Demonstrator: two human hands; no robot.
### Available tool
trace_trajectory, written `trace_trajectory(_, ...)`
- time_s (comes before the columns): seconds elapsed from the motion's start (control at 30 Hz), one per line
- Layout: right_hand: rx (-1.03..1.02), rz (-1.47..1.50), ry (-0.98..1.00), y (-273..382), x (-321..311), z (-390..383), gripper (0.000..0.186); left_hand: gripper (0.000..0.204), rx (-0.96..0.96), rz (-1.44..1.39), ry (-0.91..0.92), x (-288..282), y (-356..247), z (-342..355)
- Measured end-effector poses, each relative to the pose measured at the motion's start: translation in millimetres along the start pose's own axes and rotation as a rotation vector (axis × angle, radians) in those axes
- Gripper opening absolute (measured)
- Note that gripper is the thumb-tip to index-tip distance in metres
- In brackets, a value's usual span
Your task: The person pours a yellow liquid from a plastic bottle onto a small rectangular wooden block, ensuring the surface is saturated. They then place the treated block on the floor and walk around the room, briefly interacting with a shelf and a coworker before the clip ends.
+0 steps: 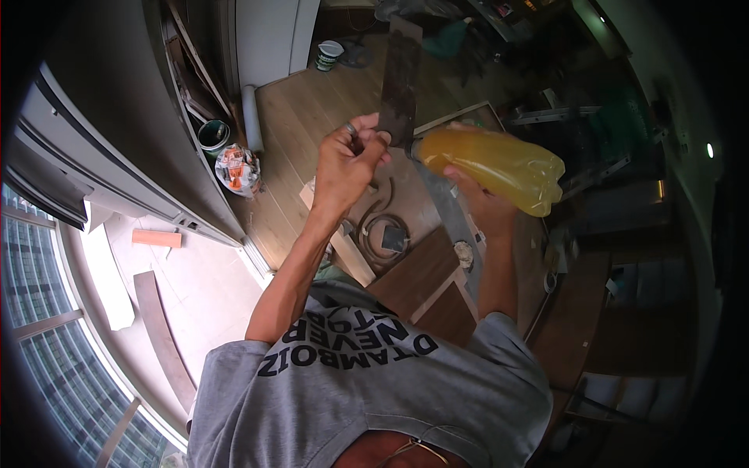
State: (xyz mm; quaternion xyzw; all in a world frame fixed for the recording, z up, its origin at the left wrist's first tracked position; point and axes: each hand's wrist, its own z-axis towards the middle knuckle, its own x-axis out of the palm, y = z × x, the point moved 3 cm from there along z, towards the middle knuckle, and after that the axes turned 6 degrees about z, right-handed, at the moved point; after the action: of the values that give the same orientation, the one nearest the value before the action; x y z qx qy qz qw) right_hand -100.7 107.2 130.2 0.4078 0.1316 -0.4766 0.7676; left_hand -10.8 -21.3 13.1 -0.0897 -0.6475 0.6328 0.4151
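Observation:
A dark flat strip (400,70) stands upright in front of me, with my left hand (347,168) closed on its lower end by the fingertips. My right hand (488,199) grips a large plastic bottle of yellow liquid (495,164) from below, held nearly sideways. The bottle's dark neck is tilted toward the strip's lower end, close beside my left fingertips; I cannot tell whether it touches the strip. Beneath my hands lie curved brown strips (363,234) and wooden boards (406,265).
At the left wall stand a dark bucket (214,136), a white bag (238,175) and an upright roll (252,117). A white tub (328,54) sits farther back. Metal ladder-like rails (558,115) are at the right. Long offcuts (160,327) lie on pale tiles by a window.

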Motion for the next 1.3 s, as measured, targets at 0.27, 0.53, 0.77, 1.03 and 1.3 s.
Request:
trace_trajectory(0.27, -0.030, 0.230, -0.134, -3.2, -2.8, 11.4, 0.027, 0.024, 0.005, 0.004, -0.034, -2.3, 6.9, 5.8)
trace_trajectory(0.53, 0.030, 0.127, -0.082, -20.1, 4.3, 21.9, 0.026, 0.024, -0.005, -0.028, 0.000, 4.0, 6.1, 6.4)
trace_trajectory(0.77, 0.034, 0.105, -0.020, -18.7, 8.9, 14.9, 0.026, 0.024, -0.015, -0.044, -0.032, -0.8, 7.7, 9.9)
trace_trajectory(1.03, 0.031, -0.036, 0.048, -12.5, 11.1, 13.0, 0.035, 0.023, -0.025, -0.041, -0.031, -1.8, 12.9, 13.9)
trace_trajectory(1.3, 0.120, 0.078, 0.085, -14.6, 15.3, 5.0, 0.033, 0.023, -0.033, -0.057, -0.072, -6.8, 12.0, 16.3)
